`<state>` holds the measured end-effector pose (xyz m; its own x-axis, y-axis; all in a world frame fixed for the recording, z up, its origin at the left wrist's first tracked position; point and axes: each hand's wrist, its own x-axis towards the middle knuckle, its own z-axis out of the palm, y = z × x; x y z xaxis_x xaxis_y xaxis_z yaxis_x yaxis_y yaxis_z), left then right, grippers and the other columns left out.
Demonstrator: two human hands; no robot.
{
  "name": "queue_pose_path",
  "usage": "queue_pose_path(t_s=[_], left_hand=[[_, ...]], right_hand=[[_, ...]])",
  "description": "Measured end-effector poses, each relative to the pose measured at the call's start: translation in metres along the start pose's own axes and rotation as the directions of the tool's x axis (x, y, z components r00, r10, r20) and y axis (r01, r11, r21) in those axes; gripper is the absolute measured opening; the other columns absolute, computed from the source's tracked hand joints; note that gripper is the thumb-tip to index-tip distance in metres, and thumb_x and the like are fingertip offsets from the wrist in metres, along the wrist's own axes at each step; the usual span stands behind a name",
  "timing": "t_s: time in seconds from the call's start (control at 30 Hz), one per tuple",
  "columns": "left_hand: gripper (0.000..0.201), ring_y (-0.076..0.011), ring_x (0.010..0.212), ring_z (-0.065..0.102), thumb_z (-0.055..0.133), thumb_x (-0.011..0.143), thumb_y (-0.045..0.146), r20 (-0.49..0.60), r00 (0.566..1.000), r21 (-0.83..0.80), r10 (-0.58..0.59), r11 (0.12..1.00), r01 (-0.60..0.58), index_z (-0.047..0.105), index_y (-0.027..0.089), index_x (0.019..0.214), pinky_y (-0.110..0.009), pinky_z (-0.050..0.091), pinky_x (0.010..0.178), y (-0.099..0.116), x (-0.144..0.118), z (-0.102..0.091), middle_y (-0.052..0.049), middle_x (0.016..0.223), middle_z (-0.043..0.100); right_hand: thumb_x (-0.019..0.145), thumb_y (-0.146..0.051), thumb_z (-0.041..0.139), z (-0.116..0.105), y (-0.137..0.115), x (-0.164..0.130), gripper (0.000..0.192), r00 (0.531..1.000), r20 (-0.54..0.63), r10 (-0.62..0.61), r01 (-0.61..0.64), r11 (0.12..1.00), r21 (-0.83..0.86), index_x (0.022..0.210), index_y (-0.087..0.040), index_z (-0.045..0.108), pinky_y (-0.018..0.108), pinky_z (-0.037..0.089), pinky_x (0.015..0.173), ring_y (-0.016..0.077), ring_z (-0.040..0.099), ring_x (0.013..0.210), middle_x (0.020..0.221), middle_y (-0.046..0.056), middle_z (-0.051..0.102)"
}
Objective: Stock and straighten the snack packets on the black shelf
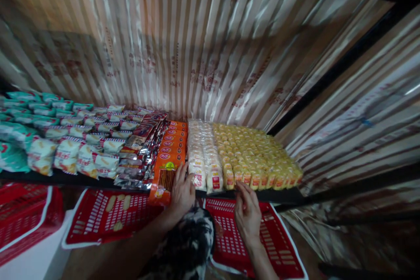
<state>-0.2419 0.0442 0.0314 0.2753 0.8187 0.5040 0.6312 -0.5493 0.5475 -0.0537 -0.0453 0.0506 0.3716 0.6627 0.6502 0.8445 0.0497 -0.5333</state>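
Note:
My left hand (182, 192) rests at the shelf's front edge, its fingers against an orange snack pack (166, 175) and beside the white wrapped cakes (200, 157). It holds nothing that I can make out. My right hand (246, 212) hovers just below the shelf edge, fingers loosely curled upward under the row of yellow wrapped cakes (259, 153), empty. A dark patterned sleeve or garment (187, 245) lies between my forearms.
The dark shelf (282, 194) also carries silver-and-red packets (141, 148), white-and-red snack bags (78, 148) and teal bags (19, 113). Red plastic baskets (105, 216) (278, 245) sit below, another at far left (26, 214). Striped foil wrapping lines the back wall (197, 43).

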Motion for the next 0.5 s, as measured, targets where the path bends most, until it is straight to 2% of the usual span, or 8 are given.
queue_pose_path(t_s=[0.13,0.27,0.4,0.5], left_hand=[[0.037,-0.0315,0.136,0.024,0.045,0.084,0.019,0.105,0.990,0.209,-0.097,0.975,0.073,0.058,0.012,0.118,-0.051,0.034,0.105,-0.039,0.008,-0.015,-0.014,0.141,0.041],[0.044,-0.0320,0.136,0.025,0.045,0.086,0.028,0.141,0.988,0.276,-0.060,0.961,0.019,0.053,0.013,0.127,-0.051,0.031,0.106,-0.057,0.005,-0.011,-0.015,0.141,0.041],[0.045,-0.0319,0.132,0.033,0.046,0.085,0.031,0.121,0.993,0.279,0.002,0.960,-0.036,0.054,0.014,0.126,-0.051,0.029,0.107,-0.067,0.000,0.002,-0.014,0.137,0.047],[0.049,-0.0338,0.130,0.035,0.045,0.085,0.034,0.139,0.990,0.291,0.000,0.956,-0.041,0.052,0.013,0.129,-0.051,0.029,0.106,-0.074,-0.003,0.010,-0.016,0.135,0.048]], right_hand=[[0.088,-0.022,0.039,0.048,-0.044,0.021,0.035,0.995,0.085,-0.045,0.035,0.993,0.115,0.118,-0.020,0.057,0.041,0.047,0.095,0.0200,0.056,0.110,0.114,0.011,0.061],[0.087,-0.019,0.035,0.111,-0.082,0.044,0.040,0.955,0.287,-0.079,0.039,0.989,0.143,0.121,-0.013,0.057,0.039,0.044,0.101,0.0201,0.050,0.119,0.129,0.015,0.053],[0.080,-0.010,0.034,0.169,-0.110,0.070,0.052,0.886,0.451,-0.109,0.079,0.993,0.086,0.129,-0.014,0.051,0.039,0.035,0.108,0.0190,0.038,0.130,0.138,0.010,0.046],[0.076,-0.008,0.037,0.204,-0.124,0.091,0.059,0.794,0.603,-0.078,0.132,0.990,-0.047,0.135,-0.008,0.043,0.039,0.026,0.112,0.0218,0.024,0.138,0.143,0.012,0.039]])
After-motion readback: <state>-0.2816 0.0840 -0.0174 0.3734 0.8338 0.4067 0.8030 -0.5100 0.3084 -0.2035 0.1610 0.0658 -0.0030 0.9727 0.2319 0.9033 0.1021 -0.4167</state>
